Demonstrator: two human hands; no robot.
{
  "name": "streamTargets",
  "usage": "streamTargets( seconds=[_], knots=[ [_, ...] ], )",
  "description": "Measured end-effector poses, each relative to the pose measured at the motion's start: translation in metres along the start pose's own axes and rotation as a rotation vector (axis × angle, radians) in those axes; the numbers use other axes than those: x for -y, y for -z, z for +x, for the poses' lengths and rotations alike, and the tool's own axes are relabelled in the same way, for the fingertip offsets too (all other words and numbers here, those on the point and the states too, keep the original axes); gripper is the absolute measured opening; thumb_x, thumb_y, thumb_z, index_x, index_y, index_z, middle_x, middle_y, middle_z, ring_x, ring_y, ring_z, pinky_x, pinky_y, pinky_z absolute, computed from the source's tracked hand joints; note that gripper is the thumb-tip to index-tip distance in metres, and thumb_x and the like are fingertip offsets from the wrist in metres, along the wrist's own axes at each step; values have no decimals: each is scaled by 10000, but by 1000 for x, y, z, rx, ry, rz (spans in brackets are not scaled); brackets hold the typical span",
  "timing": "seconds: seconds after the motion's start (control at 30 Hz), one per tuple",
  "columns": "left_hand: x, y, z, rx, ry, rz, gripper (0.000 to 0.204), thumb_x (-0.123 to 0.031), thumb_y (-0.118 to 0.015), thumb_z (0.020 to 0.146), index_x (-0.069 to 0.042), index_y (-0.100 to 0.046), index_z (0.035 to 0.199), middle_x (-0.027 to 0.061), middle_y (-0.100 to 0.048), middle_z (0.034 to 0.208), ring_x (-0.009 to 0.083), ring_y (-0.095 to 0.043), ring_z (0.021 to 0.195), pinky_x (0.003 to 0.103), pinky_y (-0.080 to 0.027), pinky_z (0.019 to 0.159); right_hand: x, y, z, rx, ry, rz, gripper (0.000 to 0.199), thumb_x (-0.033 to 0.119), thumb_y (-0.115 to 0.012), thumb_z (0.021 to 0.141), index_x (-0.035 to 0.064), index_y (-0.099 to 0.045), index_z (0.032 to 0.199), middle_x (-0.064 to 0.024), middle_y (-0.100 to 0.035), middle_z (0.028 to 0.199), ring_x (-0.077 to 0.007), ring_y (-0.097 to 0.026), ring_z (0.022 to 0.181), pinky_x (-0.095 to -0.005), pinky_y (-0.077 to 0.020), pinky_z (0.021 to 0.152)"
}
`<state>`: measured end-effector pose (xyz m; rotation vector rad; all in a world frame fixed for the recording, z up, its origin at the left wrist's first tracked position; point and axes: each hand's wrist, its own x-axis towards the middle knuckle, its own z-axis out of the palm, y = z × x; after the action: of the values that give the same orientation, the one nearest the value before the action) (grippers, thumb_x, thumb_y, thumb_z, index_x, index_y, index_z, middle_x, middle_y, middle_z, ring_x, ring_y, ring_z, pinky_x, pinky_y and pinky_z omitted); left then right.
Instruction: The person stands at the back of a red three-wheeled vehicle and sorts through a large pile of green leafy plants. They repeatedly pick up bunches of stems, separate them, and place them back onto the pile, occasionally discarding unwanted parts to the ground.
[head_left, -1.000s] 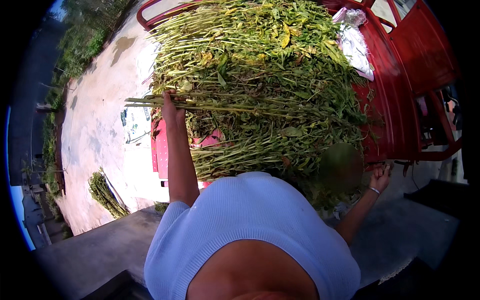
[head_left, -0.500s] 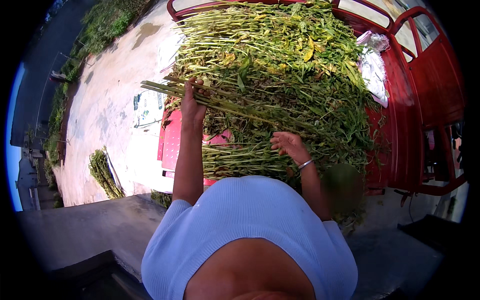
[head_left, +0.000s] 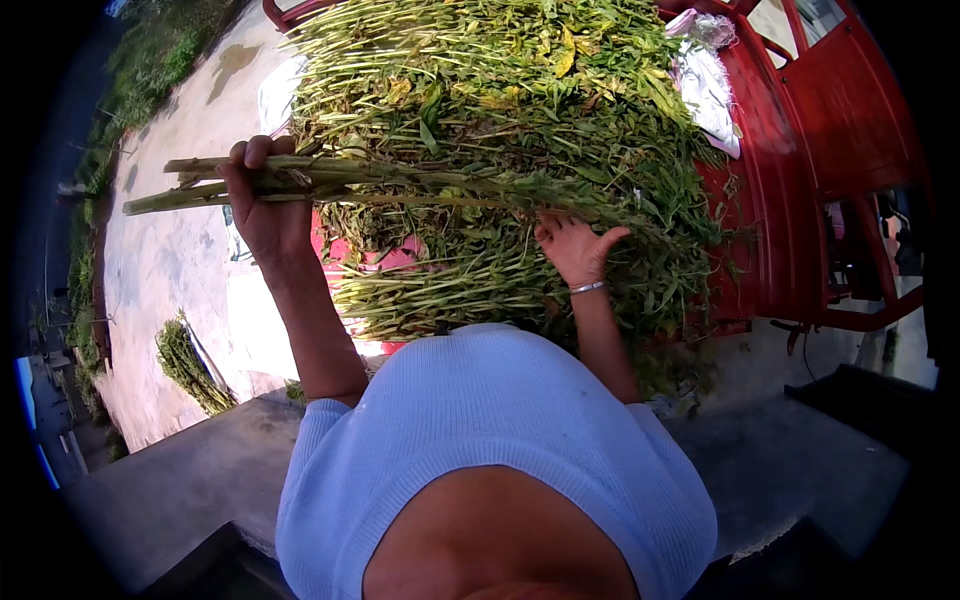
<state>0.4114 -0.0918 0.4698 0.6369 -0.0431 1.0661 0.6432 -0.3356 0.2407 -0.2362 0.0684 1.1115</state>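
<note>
My left hand (head_left: 268,200) is closed round the thick cut ends of a few long green plant stalks (head_left: 390,180). These run across in front of me to the right, their leafy tops over the heap. Under the stalks' leafy part, my right hand (head_left: 574,248) has its fingers spread and thumb out, a silver bangle at its wrist. Its fingertips are at the stalks; whether they touch is hard to tell. Below lies a big pile of harvested plants (head_left: 480,110), green with yellowed leaves, on the red bed of a vehicle (head_left: 735,225).
A nearer row of stalks (head_left: 430,305) lies along the bed's front. White sacking (head_left: 705,90) hangs by the red cab (head_left: 850,120) at the right. On the concrete ground (head_left: 160,270) at the left rests a separate plant bundle (head_left: 190,365).
My left hand has moved left and closer with the stalks, which are now raised off the pile and lie more level. My right hand has turned and spread its fingers. The view has shifted.
</note>
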Motion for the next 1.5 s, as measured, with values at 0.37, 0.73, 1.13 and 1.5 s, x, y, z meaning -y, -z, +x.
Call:
streamTargets(
  seconds=[0.37,0.73,1.13,1.5],
  knots=[
    [-42,-47,0,190,-19,-245,187,-218,-632,827,-168,-495,709,-74,-493,779,150,-343,804,315,-325,692,61,-171,-25,125,579,-347,1021,728,-598,607,88,-331,1356,-176,-358,1366,-326,-349,1253,-538,-335,999],
    [-4,90,-76,-307,11,-249,189,-277,-540,890,-101,-517,826,3,-518,811,202,-466,797,365,-447,715,41,-88,-45,-244,387,-475,719,528,-600,774,101,-373,1306,-133,-443,1288,-334,-427,1180,-514,-394,939],
    [48,279,-225,-1062,313,34,235,-280,-520,911,-60,-544,992,54,-552,854,202,-519,844,373,-448,806,-9,88,-58,-898,-297,-784,626,590,-630,735,74,-500,1066,-65,-586,767,-155,-582,638,-251,-436,470],
    [59,221,-259,-1145,179,1576,776,-204,-791,660,26,-351,1257,237,-460,1149,328,-465,1088,421,-399,909,-17,86,-40,-1083,-459,-994,796,698,-597,676,64,-459,1137,-63,-597,699,-115,-569,551,-216,-396,400]
  ],
)
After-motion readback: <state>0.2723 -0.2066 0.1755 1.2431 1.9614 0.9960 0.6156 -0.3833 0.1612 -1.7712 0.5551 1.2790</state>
